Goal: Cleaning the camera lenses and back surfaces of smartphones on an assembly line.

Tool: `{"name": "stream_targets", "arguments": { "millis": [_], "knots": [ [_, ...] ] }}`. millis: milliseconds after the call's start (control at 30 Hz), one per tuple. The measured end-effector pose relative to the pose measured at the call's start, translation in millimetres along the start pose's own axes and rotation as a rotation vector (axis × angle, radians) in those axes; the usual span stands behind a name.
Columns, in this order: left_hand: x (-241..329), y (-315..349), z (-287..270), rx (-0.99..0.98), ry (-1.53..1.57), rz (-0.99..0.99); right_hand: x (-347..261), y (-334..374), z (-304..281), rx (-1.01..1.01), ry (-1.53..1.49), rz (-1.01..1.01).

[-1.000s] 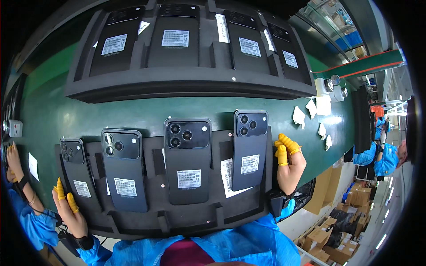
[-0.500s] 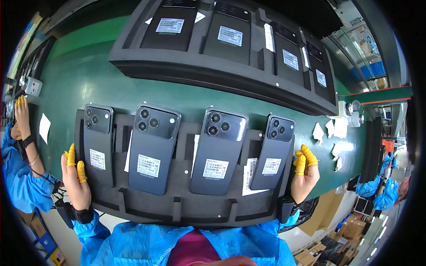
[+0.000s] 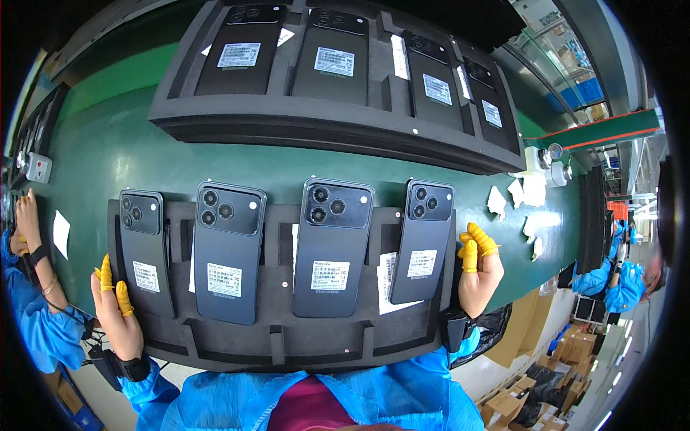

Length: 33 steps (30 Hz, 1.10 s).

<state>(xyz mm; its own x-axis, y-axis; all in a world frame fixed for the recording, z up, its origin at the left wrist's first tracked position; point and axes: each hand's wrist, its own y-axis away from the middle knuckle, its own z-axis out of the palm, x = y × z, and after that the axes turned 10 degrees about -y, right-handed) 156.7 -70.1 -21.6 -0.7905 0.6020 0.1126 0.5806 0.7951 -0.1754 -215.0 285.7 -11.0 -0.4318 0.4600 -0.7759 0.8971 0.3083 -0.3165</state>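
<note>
A black foam tray [image 3: 239,343] lies on the green table in front of me. My left hand [image 3: 121,325] is closed around its left side, and my right hand [image 3: 480,276] grips its right side. Yellow finger cots cover some fingertips on both hands; other fingers are hidden. In the tray rest several dark smartphones, backs up: one at far left [image 3: 149,248], a second [image 3: 228,248], a third [image 3: 333,244] and one at far right [image 3: 421,241]. Each has a camera block at its far end and a white label. They lean on the tray's far edge.
Beyond stands another black foam tray [image 3: 323,136] holding similar phones. White paper scraps [image 3: 533,190] lie right, beside small gauge-like fittings [image 3: 555,152]. A paper slip [image 3: 61,233] lies left, near a co-worker's hand [image 3: 27,223]. Cardboard boxes [image 3: 575,345] stand on the floor at right.
The view has turned a little, so the table and both trays appear shifted left. My hands keep their places on the near tray's sides. The co-worker's hand sits lower in view.
</note>
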Motion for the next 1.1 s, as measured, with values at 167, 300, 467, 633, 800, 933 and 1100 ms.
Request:
{"name": "stream_targets", "arguments": {
  "millis": [167,300,467,633,800,933,1100],
  "knots": [
    [-4.8,1.4,3.9,0.023,-0.045,-0.002,-2.0,0.6,0.7,0.019,-0.01,0.013],
    [-5.0,2.0,4.5,0.012,-0.017,-0.019,-0.5,0.3,0.4,0.003,0.027,-0.008],
    [-11.5,5.5,8.6,0.032,-0.047,-0.014,-5.6,0.5,2.7,0.023,-0.016,0.046],
    [-11.7,6.0,5.4,0.012,-0.013,-0.019,-4.1,-0.1,2.6,-0.013,0.051,-0.014],
    [-13.1,6.5,5.4,-0.011,-0.038,-0.039,-2.2,0.4,2.1,-0.016,0.05,-0.009],
    [-20.1,9.4,7.9,0.003,-0.091,-0.018,-3.4,0.7,1.2,-0.013,0.032,-0.005],
    [-17.0,8.3,7.4,-0.005,-0.063,-0.021,-3.3,0.4,1.7,-0.027,0.041,-0.011]
  ]
}}
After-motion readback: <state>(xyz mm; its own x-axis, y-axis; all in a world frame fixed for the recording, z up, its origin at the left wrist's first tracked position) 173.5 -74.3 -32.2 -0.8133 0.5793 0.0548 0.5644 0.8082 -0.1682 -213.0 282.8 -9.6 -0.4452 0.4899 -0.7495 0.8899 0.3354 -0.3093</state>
